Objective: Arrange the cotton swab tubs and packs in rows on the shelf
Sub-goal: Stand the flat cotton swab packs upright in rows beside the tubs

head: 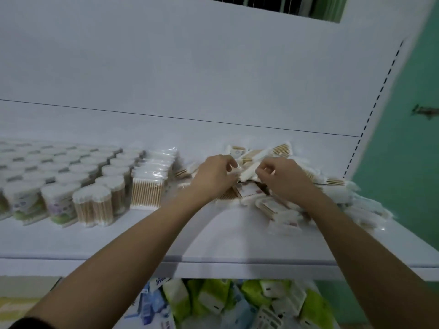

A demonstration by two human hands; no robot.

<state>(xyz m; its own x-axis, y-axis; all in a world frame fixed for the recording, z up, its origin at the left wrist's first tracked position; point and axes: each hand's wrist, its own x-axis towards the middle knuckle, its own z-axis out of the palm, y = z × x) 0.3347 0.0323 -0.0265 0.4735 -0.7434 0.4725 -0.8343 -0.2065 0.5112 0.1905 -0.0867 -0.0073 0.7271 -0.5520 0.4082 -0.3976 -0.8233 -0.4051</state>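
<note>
From the head view, both hands are deep in a loose heap of cotton swab packs on the right part of the white shelf. The left hand has its fingers curled down into the pile's near left side, and it looks to be gathering packs, though which one it grips I cannot tell. The right hand pinches a long white pack that sticks up and away from the heap, thumb and fingertips closed on its end.

To the left, the tubs already stand in tidy rows, and just beside them a short row of upright packs has begun, well apart from the heap.

These packs look light and thin, with slick, crinkly film over stiff wooden sticks. I would judge them easy to lift but prone to slide off one another. Taking one across its middle, over the sticks, should hold better than pinching the loose film edge.

On the lower level, green and blue packets lie jumbled.
</note>
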